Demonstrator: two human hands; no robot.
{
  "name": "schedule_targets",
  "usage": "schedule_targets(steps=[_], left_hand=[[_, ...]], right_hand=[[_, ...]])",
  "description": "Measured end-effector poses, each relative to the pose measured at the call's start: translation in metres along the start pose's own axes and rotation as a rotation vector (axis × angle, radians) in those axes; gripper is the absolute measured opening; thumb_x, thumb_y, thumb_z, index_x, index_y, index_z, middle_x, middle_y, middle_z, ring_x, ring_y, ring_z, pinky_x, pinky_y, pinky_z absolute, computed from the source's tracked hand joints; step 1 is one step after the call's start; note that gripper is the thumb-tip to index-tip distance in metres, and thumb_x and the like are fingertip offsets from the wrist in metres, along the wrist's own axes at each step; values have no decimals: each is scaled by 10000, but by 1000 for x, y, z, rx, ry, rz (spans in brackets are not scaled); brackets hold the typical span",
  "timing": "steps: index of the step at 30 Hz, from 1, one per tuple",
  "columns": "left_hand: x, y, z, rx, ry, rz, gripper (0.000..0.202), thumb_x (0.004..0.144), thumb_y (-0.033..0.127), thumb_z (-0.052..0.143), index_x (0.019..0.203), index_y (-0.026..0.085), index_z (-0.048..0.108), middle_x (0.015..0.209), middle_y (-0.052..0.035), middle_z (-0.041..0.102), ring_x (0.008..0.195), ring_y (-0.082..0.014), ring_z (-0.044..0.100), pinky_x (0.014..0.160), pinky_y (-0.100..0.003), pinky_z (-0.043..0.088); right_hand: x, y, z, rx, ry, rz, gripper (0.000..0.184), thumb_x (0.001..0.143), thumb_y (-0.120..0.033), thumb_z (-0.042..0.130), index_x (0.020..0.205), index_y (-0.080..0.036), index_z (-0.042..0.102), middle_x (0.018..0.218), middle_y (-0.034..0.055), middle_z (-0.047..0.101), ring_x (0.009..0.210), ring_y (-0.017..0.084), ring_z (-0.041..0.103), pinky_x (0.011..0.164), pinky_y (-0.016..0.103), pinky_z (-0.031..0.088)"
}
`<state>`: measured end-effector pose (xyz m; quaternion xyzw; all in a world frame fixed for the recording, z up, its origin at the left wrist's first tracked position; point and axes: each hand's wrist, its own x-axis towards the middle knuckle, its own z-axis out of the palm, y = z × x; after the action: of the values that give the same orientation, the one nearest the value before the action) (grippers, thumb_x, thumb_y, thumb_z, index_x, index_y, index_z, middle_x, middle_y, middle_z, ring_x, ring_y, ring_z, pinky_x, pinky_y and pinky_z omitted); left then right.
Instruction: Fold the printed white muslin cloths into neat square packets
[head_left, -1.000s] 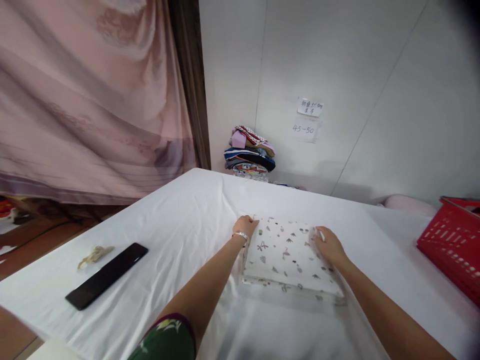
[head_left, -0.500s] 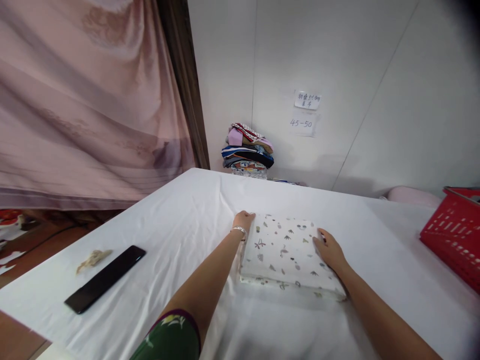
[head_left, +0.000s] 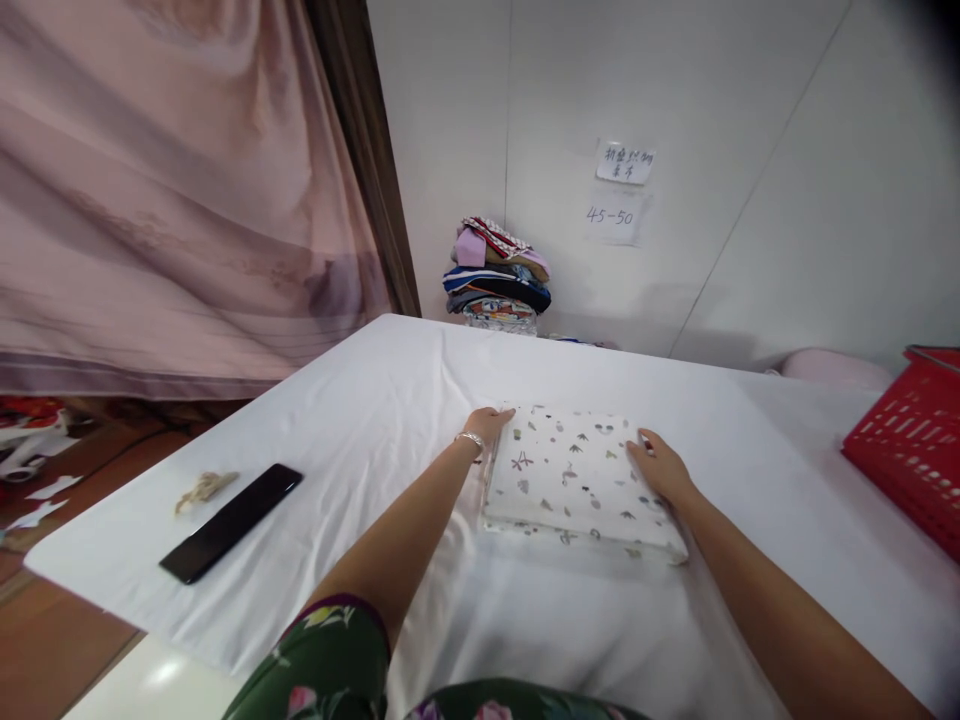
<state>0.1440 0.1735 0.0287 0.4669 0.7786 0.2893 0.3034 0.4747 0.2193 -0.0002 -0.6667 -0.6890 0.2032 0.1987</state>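
A folded white cloth [head_left: 574, 480] printed with small plants and animals lies flat on the white-covered table [head_left: 360, 440], its layers showing along the near edge. My left hand [head_left: 487, 425], with a silver bracelet at the wrist, holds the cloth's far left corner. Its thumb rests on top, and the other fingers are mostly hidden. At the right edge of the cloth, my right hand [head_left: 661, 466] grips the side, thumb on top and fingers around the outer edge.
A black phone [head_left: 232, 522] and a crumpled beige scrap [head_left: 204, 489] lie on the table at left. Folded fabrics [head_left: 499, 275] are stacked against the wall behind. A red plastic basket [head_left: 911, 445] stands at right, and a pink curtain [head_left: 172, 200] hangs at left.
The whole scene sits slightly higher in view, as the camera has tilted down. Both hands keep their places on the folded cloth, which looks the same.
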Motion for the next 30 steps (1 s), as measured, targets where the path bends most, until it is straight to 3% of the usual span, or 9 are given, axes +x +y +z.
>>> schedule_targets(steps=[5,11,15,21,25,30], left_hand=[[-27,-6,-7,-9,-85,2,308,578,430,670,531,190,482,526,29,499,553,-133,512,490,-216,350],[-34,-13,-2,-21,-68,-55,196,690,347,574,596,186,517,512,9,527,532,-127,531,494,-208,380],[-42,-17,-2,7,-45,-67,220,676,395,591,680,181,541,585,-13,586,580,-146,567,527,-223,398],[-78,-23,-2,88,-11,-53,405,631,512,619,837,176,526,773,-31,639,637,-150,581,553,-232,403],[-87,-25,4,178,36,3,300,661,412,621,830,183,529,854,-42,630,770,-165,577,626,-231,400],[-93,-24,4,170,51,49,321,715,416,582,919,173,536,896,-52,625,800,-164,576,664,-237,412]], right_hand=[[-32,11,-8,23,-20,8,607,773,-542,414,1258,-177,438,988,93,612,819,207,584,750,321,433],[-61,16,-13,-9,-59,21,641,754,-559,432,1278,-192,413,878,59,616,737,195,581,686,306,434],[-74,11,-21,12,-102,77,683,751,-559,444,1304,-162,381,876,74,607,789,208,580,733,315,434],[-93,7,-31,167,-174,164,762,693,-645,487,1315,-219,375,1069,120,570,932,244,563,812,350,426],[-93,9,-26,174,-149,122,735,700,-594,521,1310,-207,383,1137,128,546,1011,254,530,846,346,415],[-96,14,-23,122,-51,36,653,752,-572,462,1278,-188,421,1019,105,601,875,234,575,781,358,446]])
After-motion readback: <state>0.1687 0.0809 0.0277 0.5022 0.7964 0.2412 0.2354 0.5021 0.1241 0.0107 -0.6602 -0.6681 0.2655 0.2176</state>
